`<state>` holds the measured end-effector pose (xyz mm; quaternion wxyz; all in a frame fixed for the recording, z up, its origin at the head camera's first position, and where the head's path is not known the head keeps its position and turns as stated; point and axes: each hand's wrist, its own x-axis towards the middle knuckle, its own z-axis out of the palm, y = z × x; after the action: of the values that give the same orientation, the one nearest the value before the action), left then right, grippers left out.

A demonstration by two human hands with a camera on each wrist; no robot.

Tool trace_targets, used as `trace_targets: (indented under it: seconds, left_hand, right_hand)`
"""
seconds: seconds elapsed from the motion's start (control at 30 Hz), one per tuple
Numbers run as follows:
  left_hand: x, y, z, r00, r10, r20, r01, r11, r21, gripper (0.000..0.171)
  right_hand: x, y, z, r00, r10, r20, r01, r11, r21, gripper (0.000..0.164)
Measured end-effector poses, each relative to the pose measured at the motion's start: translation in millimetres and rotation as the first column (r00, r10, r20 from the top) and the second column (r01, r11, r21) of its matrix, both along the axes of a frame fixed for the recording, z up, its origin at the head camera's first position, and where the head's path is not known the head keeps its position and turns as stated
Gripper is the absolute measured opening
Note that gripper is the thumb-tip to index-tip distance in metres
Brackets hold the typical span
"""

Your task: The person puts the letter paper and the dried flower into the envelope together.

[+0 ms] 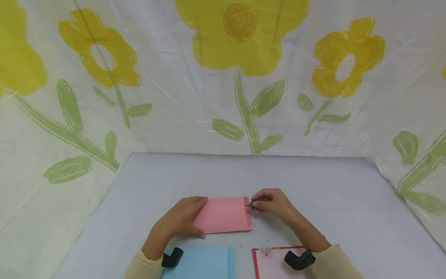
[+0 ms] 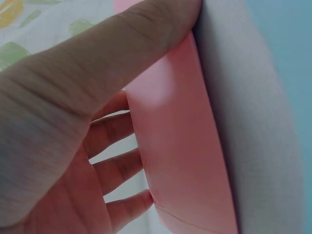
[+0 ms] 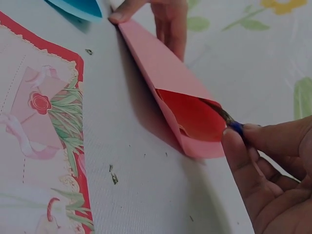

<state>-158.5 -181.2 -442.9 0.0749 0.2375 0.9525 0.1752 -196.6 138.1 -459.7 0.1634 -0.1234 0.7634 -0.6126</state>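
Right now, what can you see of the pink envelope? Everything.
The pink envelope is rectangular and looks like paper, held crosswise at the white table. Its right end, edged by a narrow flap, gapes open, showing a redder inside. The left hand grips the left end, thumb at the near edge. The right hand holds a small blue-and-dark item at the opening.
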Motion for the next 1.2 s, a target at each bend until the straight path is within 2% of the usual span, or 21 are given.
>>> trace_targets:
  seconds: [0.23,0.47,0.7,1.2]
  left_hand:
    - [0.3,-0.1,-0.8,1.000,0.006,0.005,-0.006,1.000,0.002,0.096]
    - [0.6,0.1,-1.1,1.000,0.000,0.000,0.000,1.000,0.005,0.096]
    - [0.3,0.7,0.6,1.000,0.004,0.003,-0.004,1.000,-0.005,0.096]
    - [0.2,0.8,1.9,1.000,0.002,0.002,-0.002,1.000,-0.007,0.096]
  right_hand:
    - [6.8,-3.9,12.5,0.999,0.037,-0.007,-0.037,0.999,-0.024,0.018]
    - [0.2,-6.9,-7.2,0.999,0.046,0.013,-0.045,0.998,-0.032,0.017]
    - [2.2,-14.5,-9.9,0.998,0.058,-0.007,-0.058,0.998,-0.013,0.018]
    - [3.9,-28.4,-13.5,0.997,0.011,-0.072,0.004,0.979,0.202,0.012]
